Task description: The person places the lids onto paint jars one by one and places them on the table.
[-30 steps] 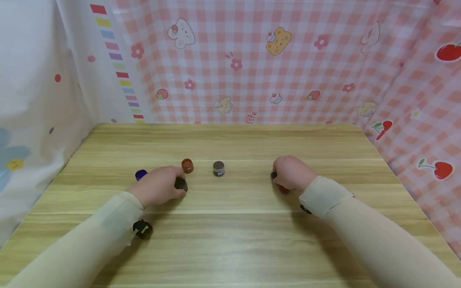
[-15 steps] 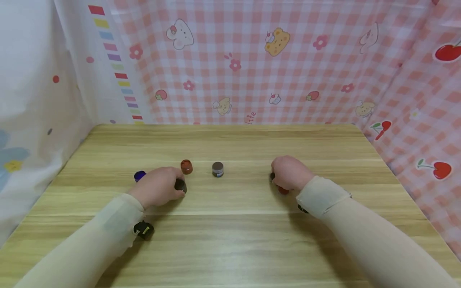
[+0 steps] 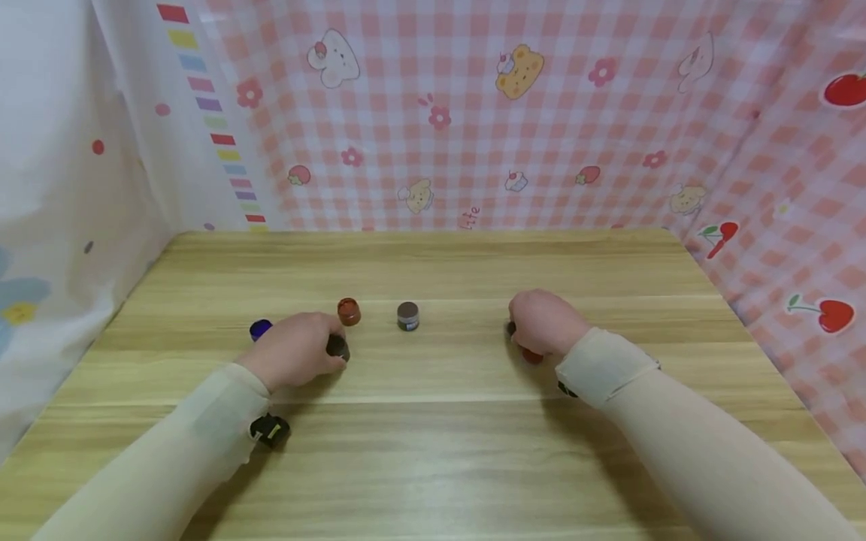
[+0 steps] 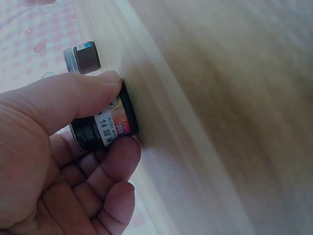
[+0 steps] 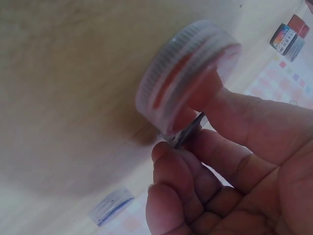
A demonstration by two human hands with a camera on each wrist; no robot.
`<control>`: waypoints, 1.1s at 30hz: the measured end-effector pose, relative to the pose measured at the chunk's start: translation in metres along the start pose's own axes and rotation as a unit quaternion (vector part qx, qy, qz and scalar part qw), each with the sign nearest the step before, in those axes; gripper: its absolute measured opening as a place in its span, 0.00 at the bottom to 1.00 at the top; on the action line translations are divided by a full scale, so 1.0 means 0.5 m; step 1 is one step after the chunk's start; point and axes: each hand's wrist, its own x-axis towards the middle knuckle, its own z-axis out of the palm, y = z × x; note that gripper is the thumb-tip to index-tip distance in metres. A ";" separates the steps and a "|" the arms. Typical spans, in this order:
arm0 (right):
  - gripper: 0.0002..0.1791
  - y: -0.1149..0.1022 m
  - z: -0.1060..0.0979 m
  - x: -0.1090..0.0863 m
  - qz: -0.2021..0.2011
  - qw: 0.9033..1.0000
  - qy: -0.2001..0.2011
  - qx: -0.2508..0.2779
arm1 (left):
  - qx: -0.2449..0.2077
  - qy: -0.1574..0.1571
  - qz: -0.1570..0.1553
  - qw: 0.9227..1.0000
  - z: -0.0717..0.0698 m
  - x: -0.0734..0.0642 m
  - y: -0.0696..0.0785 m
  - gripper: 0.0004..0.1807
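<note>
In the head view my left hand (image 3: 294,349) grips a dark paint jar (image 3: 337,347) on the table. The left wrist view shows thumb and fingers round this black jar (image 4: 105,122) with its printed label. My right hand (image 3: 548,323) is low over the table at the right. Its thumb and fingertips pinch a thin dark piece (image 5: 190,131), apparently a lid, mostly hidden by the fingers. Just in front of it, nearer the wrist camera, is a clear ribbed lid (image 5: 188,73) smeared with red; the head view shows this red lid (image 3: 532,357) beneath the hand.
A blue jar (image 3: 260,329) stands behind the left hand, partly hidden. An orange-red jar (image 3: 349,311) and a brown jar (image 3: 408,315) with a clear lid stand farther back. A blue-tinted clear lid (image 5: 111,206) lies beyond the right hand. Patterned cloth (image 3: 473,113) hangs behind the table.
</note>
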 end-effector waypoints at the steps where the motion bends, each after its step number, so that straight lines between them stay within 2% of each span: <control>1: 0.07 0.000 -0.001 0.000 0.000 1.000 0.000 -0.002 | 0.001 -0.001 0.001 1.000 -0.001 0.000 0.001 0.13; 15: 0.05 -0.001 -0.008 -0.001 0.001 1.000 -0.006 -0.001 | 0.010 0.000 0.007 1.000 -0.007 0.000 0.003 0.12; 22: 0.07 -0.004 -0.005 0.000 0.010 1.000 -0.018 0.003 | 0.004 -0.005 0.000 1.000 -0.002 -0.001 0.003 0.14; 33: 0.08 -0.002 -0.012 -0.003 -0.007 1.000 -0.001 -0.003 | -0.006 0.001 0.006 1.000 -0.009 0.000 -0.002 0.14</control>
